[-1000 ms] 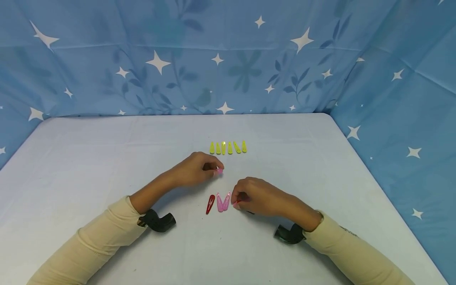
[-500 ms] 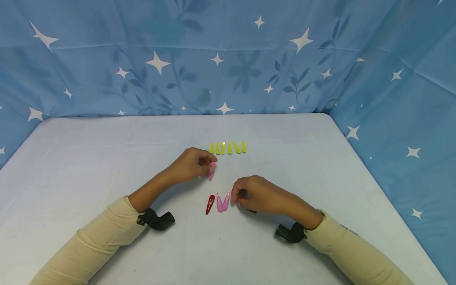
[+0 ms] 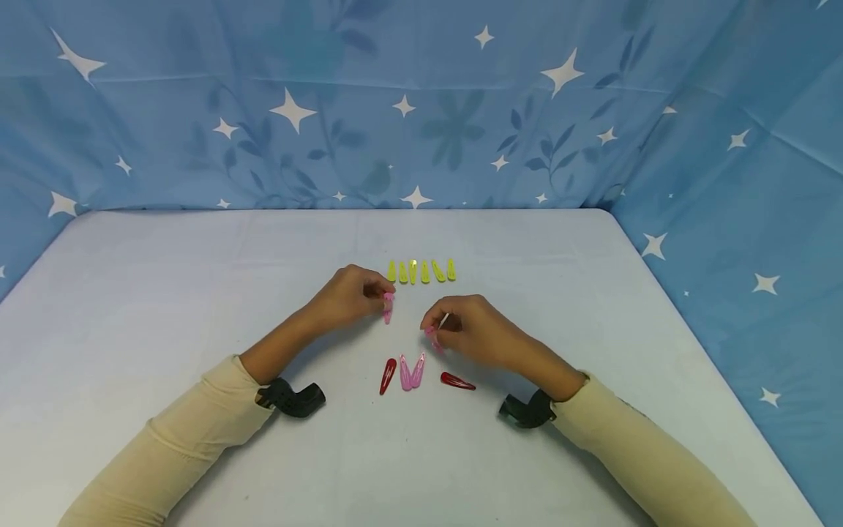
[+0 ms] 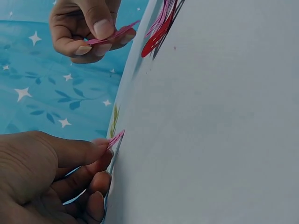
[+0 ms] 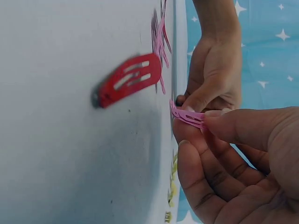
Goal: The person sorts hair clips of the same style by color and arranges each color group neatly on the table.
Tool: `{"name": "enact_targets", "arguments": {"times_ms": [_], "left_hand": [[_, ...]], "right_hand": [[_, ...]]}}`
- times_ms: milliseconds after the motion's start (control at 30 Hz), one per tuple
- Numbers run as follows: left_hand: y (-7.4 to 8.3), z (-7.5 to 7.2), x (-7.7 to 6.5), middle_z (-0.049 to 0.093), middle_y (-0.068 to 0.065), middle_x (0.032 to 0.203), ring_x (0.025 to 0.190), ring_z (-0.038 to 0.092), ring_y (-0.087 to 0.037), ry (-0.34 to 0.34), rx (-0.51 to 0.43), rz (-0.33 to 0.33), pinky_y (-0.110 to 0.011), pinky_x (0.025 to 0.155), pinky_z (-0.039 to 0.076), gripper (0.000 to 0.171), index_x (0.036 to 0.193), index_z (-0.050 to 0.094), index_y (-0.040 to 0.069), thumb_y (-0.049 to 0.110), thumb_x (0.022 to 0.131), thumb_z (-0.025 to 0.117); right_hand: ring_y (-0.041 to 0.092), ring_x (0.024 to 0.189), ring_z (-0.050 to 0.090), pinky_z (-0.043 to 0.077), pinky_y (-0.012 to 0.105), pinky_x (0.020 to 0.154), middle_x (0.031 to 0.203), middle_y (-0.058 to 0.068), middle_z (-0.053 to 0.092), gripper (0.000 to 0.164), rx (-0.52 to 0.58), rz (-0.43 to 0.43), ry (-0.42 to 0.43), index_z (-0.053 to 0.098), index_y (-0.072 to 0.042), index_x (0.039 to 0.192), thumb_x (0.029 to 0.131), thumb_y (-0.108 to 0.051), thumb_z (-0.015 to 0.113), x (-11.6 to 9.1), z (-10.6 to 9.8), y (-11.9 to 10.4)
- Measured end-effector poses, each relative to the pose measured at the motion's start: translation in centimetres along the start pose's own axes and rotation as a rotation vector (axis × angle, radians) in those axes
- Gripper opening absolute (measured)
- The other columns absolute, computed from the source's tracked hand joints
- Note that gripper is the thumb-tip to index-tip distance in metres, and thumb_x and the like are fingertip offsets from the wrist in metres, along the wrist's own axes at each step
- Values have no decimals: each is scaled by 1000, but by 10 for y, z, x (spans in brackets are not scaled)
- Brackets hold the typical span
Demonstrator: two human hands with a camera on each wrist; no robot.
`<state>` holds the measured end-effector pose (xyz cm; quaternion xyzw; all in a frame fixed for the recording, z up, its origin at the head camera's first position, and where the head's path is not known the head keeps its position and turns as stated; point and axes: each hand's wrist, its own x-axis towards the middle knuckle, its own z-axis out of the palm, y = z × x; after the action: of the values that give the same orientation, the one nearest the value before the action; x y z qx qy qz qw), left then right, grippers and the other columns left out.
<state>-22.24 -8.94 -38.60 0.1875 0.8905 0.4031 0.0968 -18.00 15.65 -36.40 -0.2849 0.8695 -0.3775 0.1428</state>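
Note:
In the head view my left hand (image 3: 349, 296) pinches a pink snap hair clip (image 3: 388, 307) between thumb and fingers, just in front of a row of yellow snap hair clips (image 3: 424, 274). My right hand (image 3: 477, 331) pinches another pink hair clip (image 3: 432, 337), above the table to the right; the right wrist view shows this clip (image 5: 189, 116) between thumb and fingertips. Nearer to me lie a red hair clip (image 3: 388, 376), two pink hair clips (image 3: 411, 372) whose near ends meet, and a second red hair clip (image 3: 457, 380) lying nearly sideways.
All the clips lie on a white-covered table (image 3: 263, 454). Behind it and along its right side hangs a blue curtain (image 3: 448, 132) with white stars. A dark camera mount sits at each wrist, over beige sleeves (image 3: 204, 424).
My left hand has moved left and slightly away from me with its pink clip. The right hand has moved farther from me holding a pink clip, uncovering the red clip on the right.

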Motion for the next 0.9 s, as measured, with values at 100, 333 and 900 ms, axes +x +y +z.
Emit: {"name": "enact_targets", "arguments": {"times_ms": [100, 333, 900], "left_hand": [[-1, 0, 2, 71, -8, 93, 83, 60, -18, -7, -11, -21, -29, 75, 48, 22, 109, 74, 2, 4, 87, 70], [-3, 0, 6, 72, -9, 92, 80, 60, -18, -16, -19, -16, -28, 75, 48, 17, 104, 75, 2, 3, 87, 71], [-8, -1, 11, 73, -13, 98, 84, 63, -19, 22, 37, 11, -30, 76, 50, 20, 107, 75, -1, 2, 89, 67]], "right_hand": [[12, 75, 65, 53, 26, 72, 95, 1, 69, 13, 40, 18, 19, 71, -10, 98, 89, -1, 68, 8, -1, 2], [16, 79, 69, 53, 29, 72, 94, 5, 68, 10, 77, 8, 91, 70, -10, 95, 88, -2, 70, 26, -7, 4], [17, 82, 61, 52, 26, 74, 90, 7, 68, 12, 94, -1, 98, 71, -5, 94, 85, 3, 70, 63, -2, 10]]}}
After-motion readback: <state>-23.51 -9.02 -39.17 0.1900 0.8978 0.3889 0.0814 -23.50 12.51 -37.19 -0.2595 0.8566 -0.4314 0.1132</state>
